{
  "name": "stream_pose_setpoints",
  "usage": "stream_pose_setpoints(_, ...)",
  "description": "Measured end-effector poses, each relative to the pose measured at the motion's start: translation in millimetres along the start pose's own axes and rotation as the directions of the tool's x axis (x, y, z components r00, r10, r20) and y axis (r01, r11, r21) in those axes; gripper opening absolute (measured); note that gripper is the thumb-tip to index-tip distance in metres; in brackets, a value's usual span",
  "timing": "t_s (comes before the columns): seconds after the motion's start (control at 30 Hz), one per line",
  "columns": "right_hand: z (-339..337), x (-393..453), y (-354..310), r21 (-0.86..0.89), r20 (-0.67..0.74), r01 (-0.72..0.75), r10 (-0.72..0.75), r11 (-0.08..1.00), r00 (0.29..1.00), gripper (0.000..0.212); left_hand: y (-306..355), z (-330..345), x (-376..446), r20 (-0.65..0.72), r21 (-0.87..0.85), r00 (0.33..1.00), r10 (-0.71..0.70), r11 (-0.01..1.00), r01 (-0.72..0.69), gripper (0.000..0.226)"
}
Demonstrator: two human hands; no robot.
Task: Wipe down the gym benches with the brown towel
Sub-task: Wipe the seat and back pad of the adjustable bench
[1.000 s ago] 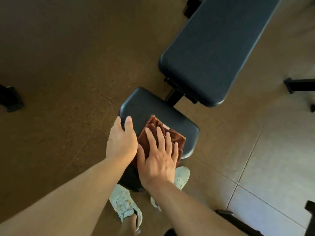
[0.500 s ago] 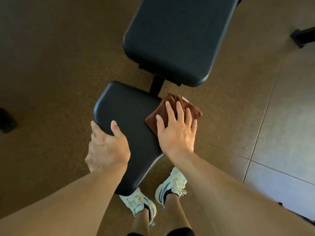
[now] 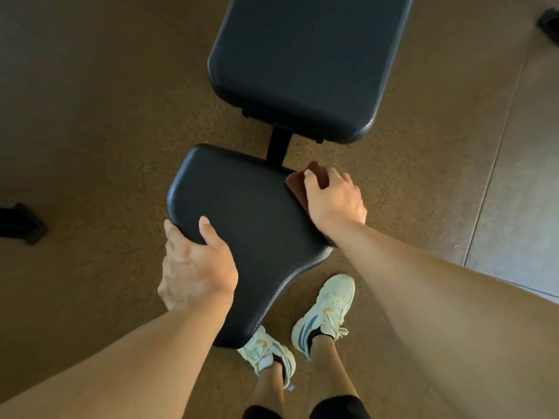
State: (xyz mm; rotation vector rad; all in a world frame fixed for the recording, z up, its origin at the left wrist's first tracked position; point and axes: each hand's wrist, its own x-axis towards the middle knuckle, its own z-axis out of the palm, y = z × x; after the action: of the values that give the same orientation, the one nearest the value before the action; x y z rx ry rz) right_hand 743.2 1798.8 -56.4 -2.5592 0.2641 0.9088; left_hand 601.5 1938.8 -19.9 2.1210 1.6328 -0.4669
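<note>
On a speckled brown gym floor (image 3: 99, 122), a person stands over a black padded bench, seen from above. At the seat pad (image 3: 254, 237), the right hand (image 3: 334, 201) curls its fingers over the brown towel (image 3: 298, 184) and holds it against the pad's right edge, close to the far corner; most of the cloth is hidden under the hand, with a strip showing along the side of the surface. Across the pad, the left hand (image 3: 196, 264) grips the near left edge, thumb (image 3: 208, 231) lying on top of the surface and fingers wrapped round the side. Beyond the seat, a black post (image 3: 279, 146) joins it to the long back pad (image 3: 305, 58), which runs out of the top of the view. Below, two pale sneakers (image 3: 328, 309) stand on the floor beside the seat's narrow end, one partly tucked under it. A dark metal foot (image 3: 21, 222) sits at the far left, and lighter floor panels (image 3: 520, 176) lie at right.
</note>
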Motion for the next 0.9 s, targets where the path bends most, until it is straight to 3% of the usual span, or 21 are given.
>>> stream_pose_setpoints(0.07, -4, 6, 4, 0.191, 0.006, -0.156, 0.158, 0.969, 0.987, 0.066, 0, 1, 0, -0.007, 0.001, 1.0, 0.0, 1.0, 0.0, 0.076)
stream_pose_setpoints(0.17, -2, -15, 13, 0.451, 0.041, -0.311, 0.328, 0.837, 0.944, 0.064, -1, 2, 1, -0.012, 0.004, 1.0, 0.018, 1.0, -0.018, 0.074)
stream_pose_setpoints(0.37, 40, -83, 10, 0.631, -0.074, -0.321, 0.466, 0.706, 0.882, 0.067, -1, 4, 4, -0.031, -0.011, 0.999, -0.008, 1.0, 0.007, 0.073)
stream_pose_setpoints(0.47, 67, -112, -2, 0.755, -0.061, -0.346, 0.586, 0.556, 0.808, 0.073, -2, 3, 4, -0.015, -0.042, 1.0, 0.008, 0.999, -0.008, 0.073)
stream_pose_setpoints(0.57, 83, -136, -5, 0.758, -0.015, -0.38, 0.596, 0.53, 0.803, 0.077, -4, 1, 4, -0.001, -0.064, 1.0, 0.031, 0.997, -0.031, 0.073)
stream_pose_setpoints(0.63, 90, -155, -7, 0.735, 0.021, -0.377, 0.537, 0.564, 0.843, 0.077, -5, 0, 6, 0.03, -0.08, 0.999, 0.025, 0.997, -0.023, 0.072)
stream_pose_setpoints(0.73, 110, -203, -7, 0.652, 0.038, -0.283, 0.341, 0.704, 0.939, 0.076, -6, -6, 7, 0.124, -0.126, 0.992, 0.017, 0.992, -0.002, 0.072)
stream_pose_setpoints(0.83, 124, -236, 8, 0.365, -0.092, 0.039, -0.006, 0.93, 0.996, 0.063, -17, -12, 14, 0.288, -0.32, 0.956, 0.062, 0.947, 0.035, 0.07)
stream_pose_setpoints(0.9, 131, -232, 27, 0.061, -0.138, 0.305, -0.294, 0.951, 0.946, 0.06, -31, -18, 27, 0.422, -0.528, 0.902, 0.091, 0.833, 0.163, 0.07)
